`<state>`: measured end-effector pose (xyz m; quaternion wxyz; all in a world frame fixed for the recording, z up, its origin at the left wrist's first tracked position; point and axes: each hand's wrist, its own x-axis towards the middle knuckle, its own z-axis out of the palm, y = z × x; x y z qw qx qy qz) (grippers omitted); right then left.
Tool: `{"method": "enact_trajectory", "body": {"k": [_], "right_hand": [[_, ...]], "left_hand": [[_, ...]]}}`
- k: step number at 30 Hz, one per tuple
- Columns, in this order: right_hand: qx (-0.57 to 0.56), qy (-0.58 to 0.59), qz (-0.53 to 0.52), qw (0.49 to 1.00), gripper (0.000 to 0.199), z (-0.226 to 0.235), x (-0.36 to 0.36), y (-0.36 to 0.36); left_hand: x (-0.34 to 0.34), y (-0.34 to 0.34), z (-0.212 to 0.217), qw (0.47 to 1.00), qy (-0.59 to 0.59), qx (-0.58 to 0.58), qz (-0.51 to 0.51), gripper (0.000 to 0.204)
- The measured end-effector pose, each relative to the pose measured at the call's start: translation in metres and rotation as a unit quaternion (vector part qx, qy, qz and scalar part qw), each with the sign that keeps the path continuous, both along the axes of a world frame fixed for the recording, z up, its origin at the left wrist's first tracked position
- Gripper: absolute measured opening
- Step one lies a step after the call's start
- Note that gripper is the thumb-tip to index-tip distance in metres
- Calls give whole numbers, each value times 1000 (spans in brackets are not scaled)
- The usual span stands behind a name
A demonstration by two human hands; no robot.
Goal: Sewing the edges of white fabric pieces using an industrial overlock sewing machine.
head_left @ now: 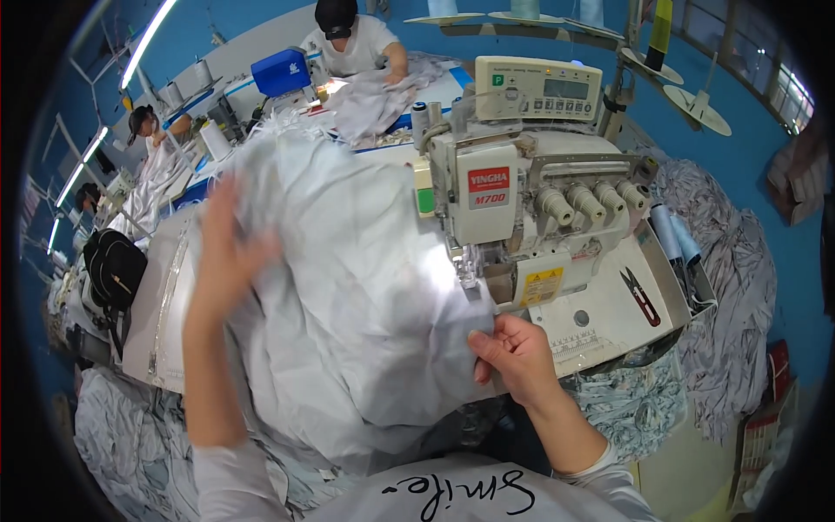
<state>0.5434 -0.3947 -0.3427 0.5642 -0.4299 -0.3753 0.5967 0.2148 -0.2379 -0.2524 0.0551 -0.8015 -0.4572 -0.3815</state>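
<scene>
A large piece of pale grey fabric (348, 304) spreads over the sewing table and hangs off its front edge toward me. Its right edge lies by the needle area of a white overlock sewing machine (483, 209), where a lamp lights the cloth. My right hand (515, 355) pinches the fabric's edge between thumb and fingers, just in front of the machine. On the left, my left hand (228, 257) is raised over the fabric's left side, its fingers apart and smeared by motion. Whether it touches the cloth cannot be made out.
Red-handled thread snips (641, 297) lie right of the machine. Heaps of fabric (713, 278) stand at the right and below the table. A black bag (116, 271) sits at left. Across the table, a person (352, 48) handles cloth; thread cones stand overhead.
</scene>
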Motion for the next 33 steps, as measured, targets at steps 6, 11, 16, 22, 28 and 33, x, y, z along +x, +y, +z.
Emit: {"method": "enact_trajectory", "body": {"k": [6, 11, 16, 22, 28, 33], "right_hand": [[-3, -3, 11, 1000, 18, 4, -4, -1], [23, 6, 20, 1000, 17, -3, -3, 2], [12, 14, 15, 1000, 15, -3, 0, 2], [3, 22, 23, 999, 13, 2, -3, 1], [6, 9, 10, 1000, 15, -3, -1, 3], [19, 21, 15, 999, 16, -4, -3, -1]], "left_hand": [[12, -165, -85, 933, 32, -341, 108, 33], [9, -139, -68, 912, -333, -204, 128, 7], [17, -89, -23, 912, -402, -75, -22, 6], [21, -44, 30, 918, -387, -13, -82, 3], [14, -93, -42, 985, -147, -73, -54, 58], [0, -133, -101, 972, -40, -196, 120, 26]]}}
